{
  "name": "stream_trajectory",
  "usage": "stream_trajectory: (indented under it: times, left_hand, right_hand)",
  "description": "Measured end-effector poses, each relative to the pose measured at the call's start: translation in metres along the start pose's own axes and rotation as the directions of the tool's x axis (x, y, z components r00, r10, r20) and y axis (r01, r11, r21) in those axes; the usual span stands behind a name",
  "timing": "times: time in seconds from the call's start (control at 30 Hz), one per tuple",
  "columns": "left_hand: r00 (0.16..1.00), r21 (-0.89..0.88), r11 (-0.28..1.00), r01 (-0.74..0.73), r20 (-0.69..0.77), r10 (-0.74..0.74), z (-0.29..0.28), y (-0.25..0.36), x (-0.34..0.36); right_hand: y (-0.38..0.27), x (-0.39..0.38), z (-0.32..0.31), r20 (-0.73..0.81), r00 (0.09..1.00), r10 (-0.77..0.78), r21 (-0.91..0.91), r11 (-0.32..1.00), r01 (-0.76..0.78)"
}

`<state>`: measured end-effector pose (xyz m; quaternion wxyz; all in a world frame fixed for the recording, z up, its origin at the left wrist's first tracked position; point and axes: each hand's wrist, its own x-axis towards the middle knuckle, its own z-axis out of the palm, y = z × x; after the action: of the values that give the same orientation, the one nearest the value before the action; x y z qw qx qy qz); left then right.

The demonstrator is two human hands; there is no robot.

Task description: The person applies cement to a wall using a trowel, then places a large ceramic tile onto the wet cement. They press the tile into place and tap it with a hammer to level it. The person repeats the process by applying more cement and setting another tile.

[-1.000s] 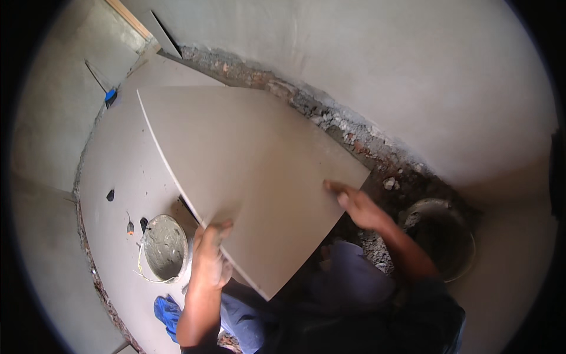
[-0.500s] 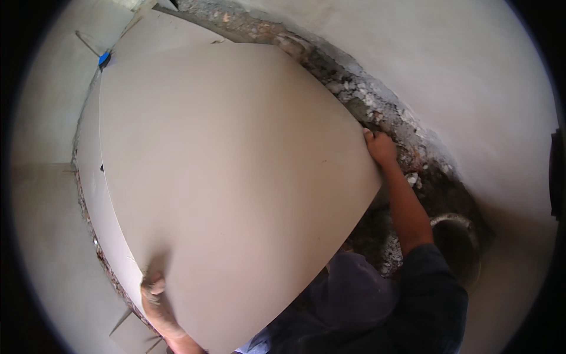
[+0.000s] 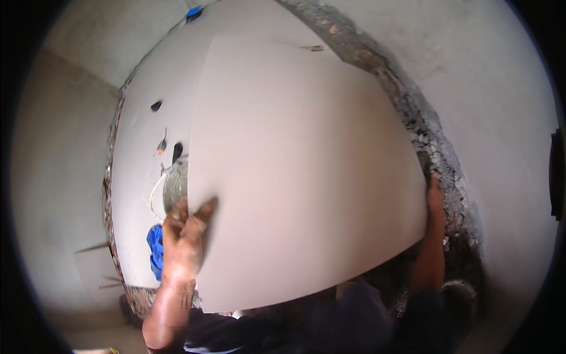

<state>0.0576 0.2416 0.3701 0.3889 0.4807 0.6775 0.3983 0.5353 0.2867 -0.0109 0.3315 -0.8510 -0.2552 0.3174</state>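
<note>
Large pale panel [image 3: 306, 171] lies between the two hands, spanning nearly all the room from one set of fingers to the other. Left hand [image 3: 186, 239] clamps its near left edge: thumb over the face, other fingers outside the edge. Right hand [image 3: 435, 192] is at the opposite edge, fingertips pointing away along it, beside the rubble strip [image 3: 413, 121]; cannot tell whether these fingers grip or only brace, as the panel hides part of them.

Change: half a second ago the panel covered the bucket [image 3: 175, 187]; now the bucket shows in part, just beyond the left fingertips, and the blue cloth [image 3: 155, 251] is again in view beside the left wrist. Right fingers, flat on the face a second ago, are now at the edge. Reading: the panel appears to be turning under two-edge control, its placement unsettled.

Farther beyond the left fingers: black-handled tool [image 3: 178, 152], on the pale floor [image 3: 141, 194].
</note>
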Motion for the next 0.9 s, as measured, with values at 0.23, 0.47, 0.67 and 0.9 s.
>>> stream_trajectory:
  times: [0.23,0.47,0.67,0.9]
  left_hand:
    - [0.992,0.004,0.996,0.089,-0.086,-0.089,-0.040,-0.112,-0.039]
    - [0.864,-0.182,0.972,0.151,-0.453,-0.219,-0.007,-0.203,-0.019]
    - [0.844,-0.303,0.913,0.274,-0.379,-0.379,0.031,-0.284,-0.023]
    - [0.810,-0.145,0.904,0.403,-0.403,-0.426,0.058,-0.341,-0.034]
  right_hand:
    - [-0.009,-0.027,-0.025,-0.187,0.975,0.119,0.151,0.984,-0.091]
    - [-0.028,-0.050,-0.035,-0.151,0.988,0.014,0.260,0.965,0.026]
    - [-0.022,-0.045,-0.065,-0.186,0.980,-0.069,0.192,0.976,0.105]
    - [-0.023,-0.055,-0.063,-0.265,0.964,-0.027,-0.043,0.999,0.016]
